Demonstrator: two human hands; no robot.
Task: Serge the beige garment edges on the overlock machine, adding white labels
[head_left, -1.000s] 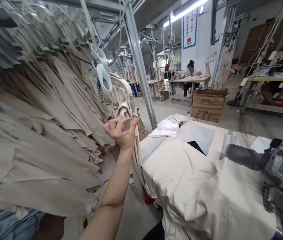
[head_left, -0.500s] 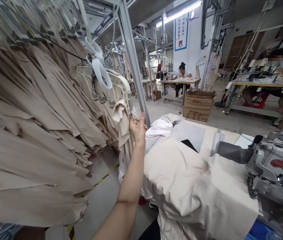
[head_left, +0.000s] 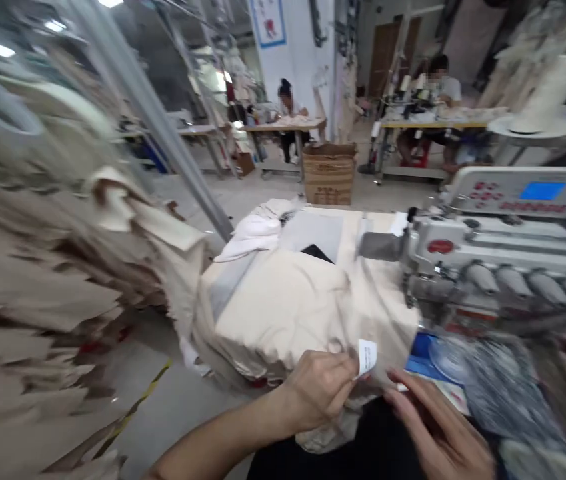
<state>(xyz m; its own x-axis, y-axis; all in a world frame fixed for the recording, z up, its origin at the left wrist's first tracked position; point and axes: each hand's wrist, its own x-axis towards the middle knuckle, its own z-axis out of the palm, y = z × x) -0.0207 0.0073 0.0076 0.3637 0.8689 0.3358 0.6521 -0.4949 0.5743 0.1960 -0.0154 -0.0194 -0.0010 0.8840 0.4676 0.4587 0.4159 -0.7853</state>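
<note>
My left hand (head_left: 320,390) is closed in a pinch above my lap, and a small white printed label (head_left: 367,357) sticks out at its fingertips. Cream fabric (head_left: 283,313) lies spread over the table just beyond the hand and hangs over its front edge; whether the fingers also grip some of it, I cannot tell. To the right, my right hand (head_left: 440,423) has thumb and forefinger close together around a tiny white bit too small to name. The sewing machine (head_left: 467,247), with a lit blue display, stands beyond my right hand.
Hanging cream garment pieces (head_left: 27,300) fill the left side, beside a slanted metal post (head_left: 157,120). A white cloth (head_left: 253,233) lies on the table's far left corner. Behind stand a cardboard box (head_left: 330,175) and two people at sewing tables. Plastic-wrapped items (head_left: 507,380) lie at right.
My left hand has left the hanging pieces and come back over my lap, now with the label. My right hand has come into view. The view has swung right.
</note>
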